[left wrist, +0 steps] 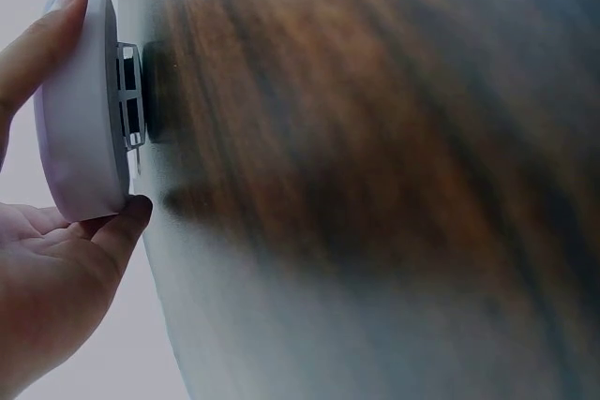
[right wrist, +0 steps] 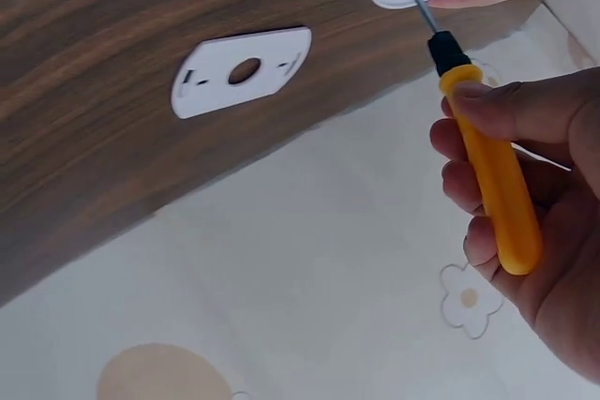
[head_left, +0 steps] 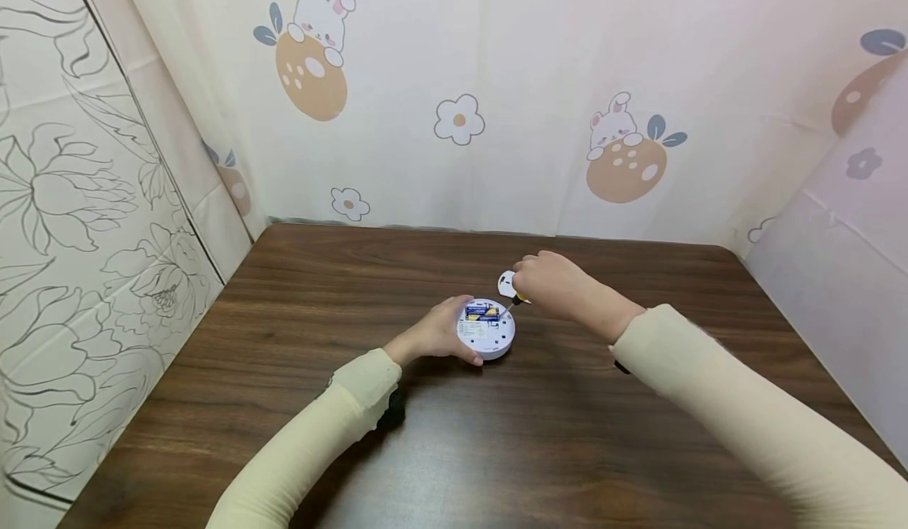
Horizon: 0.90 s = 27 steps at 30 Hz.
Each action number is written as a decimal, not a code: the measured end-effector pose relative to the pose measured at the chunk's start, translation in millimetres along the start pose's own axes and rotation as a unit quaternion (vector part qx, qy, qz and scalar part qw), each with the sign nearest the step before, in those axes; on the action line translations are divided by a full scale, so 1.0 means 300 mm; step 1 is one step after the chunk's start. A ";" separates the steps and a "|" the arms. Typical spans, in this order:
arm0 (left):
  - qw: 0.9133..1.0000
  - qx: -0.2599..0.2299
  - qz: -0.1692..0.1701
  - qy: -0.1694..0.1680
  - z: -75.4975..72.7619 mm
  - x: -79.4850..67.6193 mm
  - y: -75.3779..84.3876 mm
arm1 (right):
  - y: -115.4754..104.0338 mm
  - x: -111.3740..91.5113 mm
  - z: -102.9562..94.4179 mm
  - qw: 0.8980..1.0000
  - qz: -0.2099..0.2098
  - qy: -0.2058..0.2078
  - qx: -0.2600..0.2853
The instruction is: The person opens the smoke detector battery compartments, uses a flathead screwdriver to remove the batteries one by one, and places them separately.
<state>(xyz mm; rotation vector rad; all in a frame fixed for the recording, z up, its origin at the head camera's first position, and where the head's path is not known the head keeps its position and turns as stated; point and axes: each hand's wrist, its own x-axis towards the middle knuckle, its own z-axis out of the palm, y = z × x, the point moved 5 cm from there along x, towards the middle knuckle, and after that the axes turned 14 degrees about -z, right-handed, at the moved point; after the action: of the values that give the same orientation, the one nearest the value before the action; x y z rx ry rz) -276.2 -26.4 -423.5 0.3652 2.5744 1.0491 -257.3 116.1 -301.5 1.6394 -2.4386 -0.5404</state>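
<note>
A round white smoke detector [head_left: 487, 347] is turned with its battery side up, and blue-and-yellow batteries [head_left: 482, 314] sit in its bay. My left hand [head_left: 441, 329] grips it by the rim, thumb on one side and fingers on the other; the left wrist view shows its vented underside [left wrist: 131, 100] just over the table. My right hand [right wrist: 534, 166] holds a screwdriver [right wrist: 497, 185] by its yellow handle. The metal shaft reaches down to the batteries, its tip at one end of them; whether it touches them I cannot tell.
A white mounting plate [right wrist: 216, 75] with a round hole in its middle lies on the brown wooden table [head_left: 340, 277], just beyond the smoke detector. A curtain [head_left: 532, 56] with rabbit prints hangs along the table's far edge.
</note>
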 end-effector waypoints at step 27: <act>1.000 -0.001 0.002 0.002 -0.004 0.001 0.002 | 0.021 0.006 0.010 0.998 0.015 0.027 0.057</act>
<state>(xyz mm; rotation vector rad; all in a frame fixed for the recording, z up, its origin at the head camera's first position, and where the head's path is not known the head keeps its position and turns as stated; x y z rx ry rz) -276.8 -26.7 -422.4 0.3668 2.5773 1.0553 -264.4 117.3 -301.9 1.6327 -2.4919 -0.3546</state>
